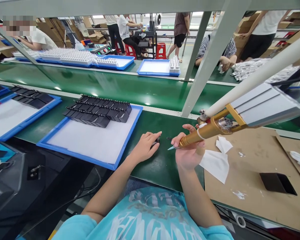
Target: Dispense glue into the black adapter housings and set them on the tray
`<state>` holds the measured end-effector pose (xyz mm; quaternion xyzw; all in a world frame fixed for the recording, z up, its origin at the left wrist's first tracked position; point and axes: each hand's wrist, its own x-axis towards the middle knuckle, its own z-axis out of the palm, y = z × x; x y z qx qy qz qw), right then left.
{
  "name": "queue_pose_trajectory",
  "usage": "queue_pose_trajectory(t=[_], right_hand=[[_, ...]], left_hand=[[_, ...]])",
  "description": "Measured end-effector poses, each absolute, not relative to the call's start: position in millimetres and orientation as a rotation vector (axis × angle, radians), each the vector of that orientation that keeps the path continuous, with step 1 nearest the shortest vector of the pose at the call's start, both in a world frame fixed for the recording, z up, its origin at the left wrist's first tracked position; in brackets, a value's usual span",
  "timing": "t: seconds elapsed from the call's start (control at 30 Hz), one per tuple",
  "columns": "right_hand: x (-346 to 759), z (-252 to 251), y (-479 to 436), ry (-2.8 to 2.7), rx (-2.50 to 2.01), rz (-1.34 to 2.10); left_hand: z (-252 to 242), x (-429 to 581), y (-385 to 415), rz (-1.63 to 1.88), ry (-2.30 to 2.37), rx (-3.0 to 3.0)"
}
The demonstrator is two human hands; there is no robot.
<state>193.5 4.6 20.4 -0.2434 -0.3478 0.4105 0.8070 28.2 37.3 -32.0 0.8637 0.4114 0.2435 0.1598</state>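
My left hand is over the green work surface, its fingers closed around a small black part that they mostly cover. In my right hand is a gold-coloured glue dispensing gun, gripped from below. Its pale teal nozzle points left, toward the black part, with a gap between them. A small dark looped piece lies near the right fingertips. Left of my hands, a blue-rimmed tray holds rows of black box-shaped units at its far end.
Brown cardboard lies at right with white wipes and an open black box. A slanted white post stands ahead. Another tray is at far left. Several people work beyond the green belt.
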Motion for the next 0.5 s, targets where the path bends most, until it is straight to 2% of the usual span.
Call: queue_pose_trajectory(t=[0.27,0.5], right_hand=[[193,20,4,-0.743,-0.492,0.889],[194,20,3,-0.735,-0.508,0.885]], left_hand=[[-37,28,33,0.786,1.242,2.541],[-26,26,38,0.545,1.21,2.563]])
